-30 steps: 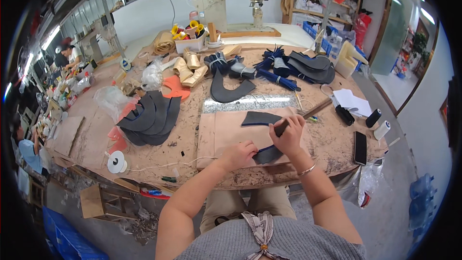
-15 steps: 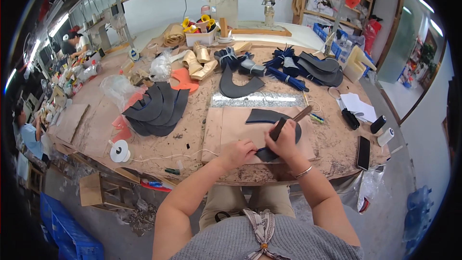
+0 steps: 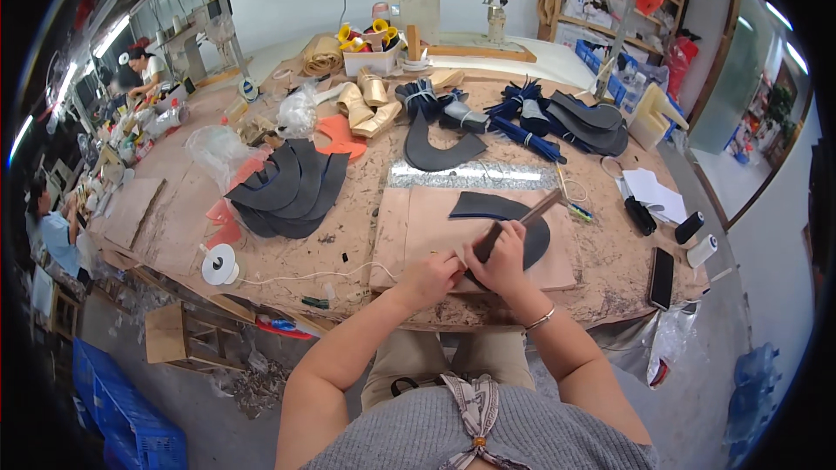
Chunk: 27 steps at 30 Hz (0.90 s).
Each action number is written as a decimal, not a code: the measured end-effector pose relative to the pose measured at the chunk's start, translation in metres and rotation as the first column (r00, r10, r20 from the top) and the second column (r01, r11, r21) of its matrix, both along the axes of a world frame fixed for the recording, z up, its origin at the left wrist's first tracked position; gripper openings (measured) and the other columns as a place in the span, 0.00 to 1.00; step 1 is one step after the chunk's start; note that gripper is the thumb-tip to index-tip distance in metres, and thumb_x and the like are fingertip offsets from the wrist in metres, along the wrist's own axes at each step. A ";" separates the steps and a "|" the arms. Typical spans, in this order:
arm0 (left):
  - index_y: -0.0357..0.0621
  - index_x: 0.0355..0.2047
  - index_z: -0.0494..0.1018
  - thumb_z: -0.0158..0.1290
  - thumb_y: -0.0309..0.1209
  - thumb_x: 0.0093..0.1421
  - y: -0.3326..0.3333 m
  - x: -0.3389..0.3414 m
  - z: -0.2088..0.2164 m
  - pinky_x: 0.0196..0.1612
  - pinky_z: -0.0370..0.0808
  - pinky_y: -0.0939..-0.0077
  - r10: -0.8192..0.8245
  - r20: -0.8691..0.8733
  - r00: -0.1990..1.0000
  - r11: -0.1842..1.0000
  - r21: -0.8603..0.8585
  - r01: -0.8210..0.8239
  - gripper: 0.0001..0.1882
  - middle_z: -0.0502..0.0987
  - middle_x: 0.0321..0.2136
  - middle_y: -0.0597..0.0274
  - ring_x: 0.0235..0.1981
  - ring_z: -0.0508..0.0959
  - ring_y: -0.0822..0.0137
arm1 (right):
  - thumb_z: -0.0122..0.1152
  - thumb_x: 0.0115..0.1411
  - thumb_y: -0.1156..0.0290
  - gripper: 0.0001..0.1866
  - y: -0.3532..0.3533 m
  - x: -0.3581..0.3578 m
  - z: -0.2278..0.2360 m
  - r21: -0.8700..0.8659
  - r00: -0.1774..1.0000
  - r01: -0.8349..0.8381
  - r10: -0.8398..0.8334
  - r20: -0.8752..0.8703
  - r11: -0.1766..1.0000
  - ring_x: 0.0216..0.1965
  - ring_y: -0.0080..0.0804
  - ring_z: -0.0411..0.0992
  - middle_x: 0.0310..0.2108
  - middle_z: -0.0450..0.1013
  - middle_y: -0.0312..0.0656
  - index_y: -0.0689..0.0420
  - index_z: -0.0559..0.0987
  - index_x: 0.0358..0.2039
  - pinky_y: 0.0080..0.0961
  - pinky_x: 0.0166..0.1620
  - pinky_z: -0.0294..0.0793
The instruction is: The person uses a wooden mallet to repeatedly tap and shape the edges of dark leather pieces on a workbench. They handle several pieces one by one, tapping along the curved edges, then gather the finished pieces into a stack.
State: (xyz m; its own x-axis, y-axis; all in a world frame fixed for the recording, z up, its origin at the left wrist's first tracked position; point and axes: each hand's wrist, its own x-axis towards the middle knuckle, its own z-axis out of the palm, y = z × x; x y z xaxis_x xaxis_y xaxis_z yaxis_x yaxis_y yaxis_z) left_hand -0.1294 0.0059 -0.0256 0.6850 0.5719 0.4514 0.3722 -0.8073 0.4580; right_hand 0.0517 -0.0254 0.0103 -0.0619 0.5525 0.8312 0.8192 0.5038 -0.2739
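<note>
Your left hand (image 3: 433,278) curls by the near end of the smooth grey U-shaped piece (image 3: 537,242); its grip can't be told. Your right hand (image 3: 500,261) is wrapped around a dark, straight tool (image 3: 542,207) slanting up rightward. The piece lies on a flat tan board (image 3: 422,228) on the surface (image 3: 357,239), long axis roughly left to right, opening leftward. Beyond, a white plastic box (image 3: 370,64) holds yellow cones.

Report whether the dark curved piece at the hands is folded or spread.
Spread where visible: the dark curved piece lies flat on the board. Cannot tell under the right hand.
</note>
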 end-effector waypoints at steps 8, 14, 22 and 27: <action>0.44 0.32 0.77 0.58 0.28 0.57 -0.002 -0.005 0.002 0.35 0.77 0.64 0.050 0.025 0.998 0.999 -0.006 -0.050 0.04 0.76 0.33 0.60 0.31 0.79 0.56 | 0.70 0.45 0.70 0.09 -0.006 -0.010 0.017 0.096 0.993 0.117 -0.113 -0.047 0.989 0.31 0.40 0.70 0.22 0.70 0.36 0.53 0.75 0.21 0.37 0.45 0.61; 0.43 0.30 0.76 0.60 0.27 0.55 0.001 -0.019 0.000 0.36 0.77 0.61 0.091 0.096 0.991 0.990 -0.119 -0.079 0.04 0.76 0.32 0.58 0.32 0.79 0.54 | 0.70 0.45 0.69 0.11 0.006 -0.007 0.009 -0.088 0.994 -0.070 0.077 0.079 0.994 0.33 0.38 0.70 0.24 0.71 0.35 0.51 0.74 0.21 0.36 0.44 0.60; 0.43 0.29 0.76 0.60 0.26 0.54 -0.001 -0.016 -0.002 0.36 0.76 0.62 0.109 0.116 0.987 0.988 -0.124 -0.095 0.04 0.76 0.30 0.58 0.31 0.78 0.54 | 0.70 0.45 0.68 0.12 0.003 -0.019 0.001 -0.070 0.994 -0.102 0.099 -0.053 0.992 0.32 0.41 0.70 0.22 0.69 0.40 0.56 0.74 0.21 0.40 0.44 0.62; 0.43 0.28 0.75 0.60 0.26 0.55 -0.005 -0.019 -0.007 0.34 0.75 0.63 0.134 0.155 0.979 0.990 -0.066 -0.125 0.04 0.75 0.29 0.58 0.30 0.78 0.55 | 0.70 0.47 0.67 0.12 0.002 0.021 0.016 -0.042 0.988 0.125 -0.120 0.097 0.991 0.28 0.40 0.69 0.20 0.69 0.40 0.55 0.74 0.21 0.38 0.46 0.62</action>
State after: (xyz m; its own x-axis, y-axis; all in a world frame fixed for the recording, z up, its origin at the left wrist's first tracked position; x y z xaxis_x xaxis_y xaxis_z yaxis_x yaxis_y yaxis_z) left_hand -0.1481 0.0010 -0.0321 0.5252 0.6783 0.5139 0.3910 -0.7287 0.5622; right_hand 0.0731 -0.0232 0.0261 -0.0678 0.6000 0.7971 0.8971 0.3862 -0.2144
